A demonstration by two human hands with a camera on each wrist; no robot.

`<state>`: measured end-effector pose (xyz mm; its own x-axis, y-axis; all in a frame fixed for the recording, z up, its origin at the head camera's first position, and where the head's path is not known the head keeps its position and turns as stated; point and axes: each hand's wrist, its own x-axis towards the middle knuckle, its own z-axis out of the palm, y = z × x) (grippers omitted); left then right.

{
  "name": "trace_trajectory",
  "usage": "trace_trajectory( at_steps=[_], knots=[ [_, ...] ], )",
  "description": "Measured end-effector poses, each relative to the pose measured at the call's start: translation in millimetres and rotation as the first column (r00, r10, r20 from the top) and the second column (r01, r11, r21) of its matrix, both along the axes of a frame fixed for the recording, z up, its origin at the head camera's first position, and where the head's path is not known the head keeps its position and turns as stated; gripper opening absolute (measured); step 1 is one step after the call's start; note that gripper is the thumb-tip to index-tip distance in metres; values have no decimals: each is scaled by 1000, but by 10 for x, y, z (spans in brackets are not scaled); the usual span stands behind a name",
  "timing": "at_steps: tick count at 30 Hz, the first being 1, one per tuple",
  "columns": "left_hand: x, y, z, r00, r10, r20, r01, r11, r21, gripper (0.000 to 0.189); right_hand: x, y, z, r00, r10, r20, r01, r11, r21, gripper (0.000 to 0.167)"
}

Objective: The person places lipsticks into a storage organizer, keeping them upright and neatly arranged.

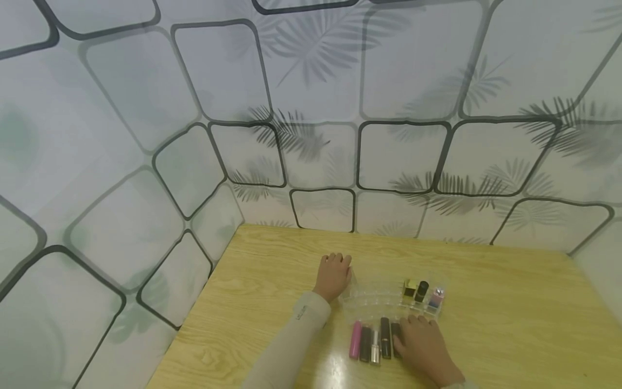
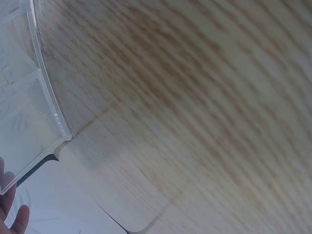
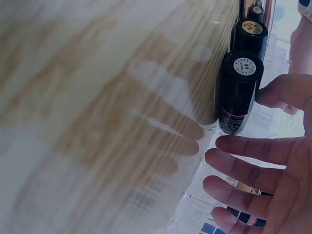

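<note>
A clear compartmented cosmetics organizer stands on the table. My left hand is at its far left corner; in the left wrist view the fingers hold the organizer's corner. My right hand is at the organizer's near right side, beside a black lipstick tube lying on the table. The thumb is against or very close to this tube; the other fingers are spread and fairly straight. Left of it lie another black tube, a silver-and-clear tube, a dark tube and a pink tube.
In the organizer's right compartments sit a gold-and-black item, a black-capped item and a pink-and-blue item. The wood-grain table meets a patterned wall at the back and left.
</note>
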<state>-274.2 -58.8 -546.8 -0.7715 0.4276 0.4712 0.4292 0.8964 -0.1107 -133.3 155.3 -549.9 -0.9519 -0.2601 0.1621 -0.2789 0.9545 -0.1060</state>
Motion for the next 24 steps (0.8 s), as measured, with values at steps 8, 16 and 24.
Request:
trace_trajectory(
  at_steps=[8, 16, 24],
  knots=[
    [7, 6, 16, 1000, 6, 21, -6, 1000, -8, 16, 5, -47, 47, 999, -5, 40, 6, 1000, -12, 30],
    [4, 10, 11, 1000, 4, 14, -4, 1000, -3, 14, -22, -49, 6, 999, -12, 30, 13, 1000, -14, 28],
    [1, 9, 15, 1000, 3, 4, -3, 1000, -2, 12, -37, -13, 7, 1000, -13, 27, 14, 1000, -28, 17]
  ],
)
